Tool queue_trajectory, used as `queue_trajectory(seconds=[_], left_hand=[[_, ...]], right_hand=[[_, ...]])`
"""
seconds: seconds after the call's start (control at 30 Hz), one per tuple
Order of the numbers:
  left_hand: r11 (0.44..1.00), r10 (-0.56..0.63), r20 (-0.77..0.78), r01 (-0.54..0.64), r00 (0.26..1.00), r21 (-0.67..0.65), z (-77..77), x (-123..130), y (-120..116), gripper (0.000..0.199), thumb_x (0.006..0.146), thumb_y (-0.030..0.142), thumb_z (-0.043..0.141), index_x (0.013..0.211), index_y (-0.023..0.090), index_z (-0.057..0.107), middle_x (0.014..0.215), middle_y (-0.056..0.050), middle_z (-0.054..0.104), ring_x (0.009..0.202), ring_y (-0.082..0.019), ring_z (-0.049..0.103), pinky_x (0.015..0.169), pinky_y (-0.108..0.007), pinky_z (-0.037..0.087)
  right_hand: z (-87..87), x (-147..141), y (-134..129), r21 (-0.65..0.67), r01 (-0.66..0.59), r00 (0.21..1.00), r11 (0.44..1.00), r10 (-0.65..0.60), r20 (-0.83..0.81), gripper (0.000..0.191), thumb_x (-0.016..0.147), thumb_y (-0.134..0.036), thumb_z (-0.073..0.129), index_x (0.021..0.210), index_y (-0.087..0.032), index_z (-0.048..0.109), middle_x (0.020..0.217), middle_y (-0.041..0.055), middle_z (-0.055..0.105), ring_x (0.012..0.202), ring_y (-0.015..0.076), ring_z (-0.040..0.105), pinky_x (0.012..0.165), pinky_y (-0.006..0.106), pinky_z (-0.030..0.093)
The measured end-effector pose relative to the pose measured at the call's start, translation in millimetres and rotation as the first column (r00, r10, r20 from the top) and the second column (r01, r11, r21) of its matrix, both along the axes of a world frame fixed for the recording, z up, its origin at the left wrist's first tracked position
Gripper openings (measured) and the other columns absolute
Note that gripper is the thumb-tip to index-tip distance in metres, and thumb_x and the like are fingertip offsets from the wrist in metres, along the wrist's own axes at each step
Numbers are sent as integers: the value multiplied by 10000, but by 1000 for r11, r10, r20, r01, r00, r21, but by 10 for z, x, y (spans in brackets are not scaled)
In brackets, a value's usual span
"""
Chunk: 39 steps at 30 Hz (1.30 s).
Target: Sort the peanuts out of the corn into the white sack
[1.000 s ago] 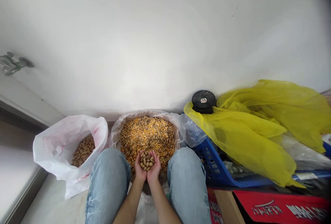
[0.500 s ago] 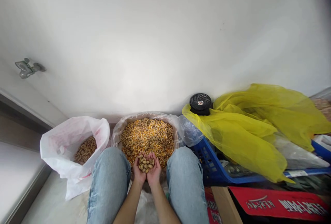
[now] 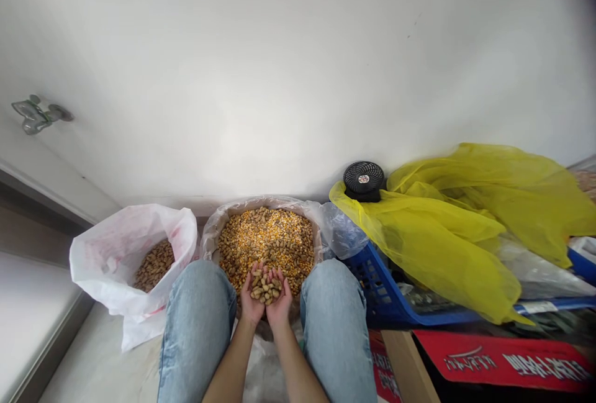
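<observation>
My left hand (image 3: pixel 252 307) and my right hand (image 3: pixel 280 308) are cupped side by side, palms up, between my knees. Together they hold a heap of unshelled peanuts (image 3: pixel 266 288). Just beyond and beneath them is a clear plastic bag (image 3: pixel 210 236) with its mouth spread wide. It is filled with yellow corn kernels mixed with unshelled peanuts (image 3: pixel 267 232). A white woven sack (image 3: pixel 100 254) stands to the left of my left knee, its mouth gaping, with more unshelled peanuts (image 3: pixel 155 266) inside.
Right of my knees, a blue plastic basket (image 3: pixel 379 288) carries yellow mesh cloth (image 3: pixel 428 241) and a small black fan (image 3: pixel 364 181). A red cardboard box (image 3: pixel 507 359) lies in front of it. A tap (image 3: pixel 40 115) sticks out from the white wall (image 3: pixel 261 80).
My cupped hands have risen slightly, and the peanuts in them have shifted a little. The camera view has also moved slightly.
</observation>
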<state>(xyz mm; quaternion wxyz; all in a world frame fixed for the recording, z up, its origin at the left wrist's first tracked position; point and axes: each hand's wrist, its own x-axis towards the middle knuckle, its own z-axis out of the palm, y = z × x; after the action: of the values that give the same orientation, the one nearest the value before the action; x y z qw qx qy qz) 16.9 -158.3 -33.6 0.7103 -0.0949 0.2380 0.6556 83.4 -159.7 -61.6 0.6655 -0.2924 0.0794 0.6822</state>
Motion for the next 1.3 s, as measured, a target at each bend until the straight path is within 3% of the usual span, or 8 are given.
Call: queue_trajectory(seconds=[0.3, 0.67, 1.07, 1.3], left_hand=[[987, -29, 50, 20, 998, 157, 20, -70, 14, 365, 815, 235, 347, 1165, 238, 452, 1195, -34, 494, 1145, -152, 385, 956, -356, 321], [970, -47, 7, 44, 999, 241, 54, -60, -5, 409, 815, 379, 325, 1208, 285, 394, 1259, -3, 428, 1182, -162, 330, 983, -384, 264], [996, -44, 22, 42, 999, 82, 127, -50, 41, 333, 804, 241, 372, 1115, 242, 492, 1127, -32, 546, 1087, -136, 447, 925, -321, 360], [1000, -6, 44, 5, 999, 23, 65, -35, 62, 343, 819, 246, 320, 1107, 231, 505, 1087, -28, 570, 1064, -133, 467, 898, -295, 380]], right_hand=[[128, 37, 23, 70, -38, 998, 997, 42, -57, 262, 702, -341, 491, 929, -240, 575, 964, 9, 632, 958, 98, 547, 862, 300, 423], [197, 45, 48, 82, -51, 998, 995, 55, -41, 240, 700, -346, 497, 908, -253, 575, 965, 3, 631, 969, 91, 541, 870, 301, 420], [278, 56, 36, 46, -61, 998, 997, 62, -17, 264, 706, -354, 483, 924, -236, 571, 960, 27, 628, 964, 113, 547, 842, 320, 438], [221, 50, 43, 65, -66, 998, 996, 64, 26, 232, 664, -361, 547, 872, -260, 571, 886, -24, 647, 904, 88, 569, 842, 286, 438]])
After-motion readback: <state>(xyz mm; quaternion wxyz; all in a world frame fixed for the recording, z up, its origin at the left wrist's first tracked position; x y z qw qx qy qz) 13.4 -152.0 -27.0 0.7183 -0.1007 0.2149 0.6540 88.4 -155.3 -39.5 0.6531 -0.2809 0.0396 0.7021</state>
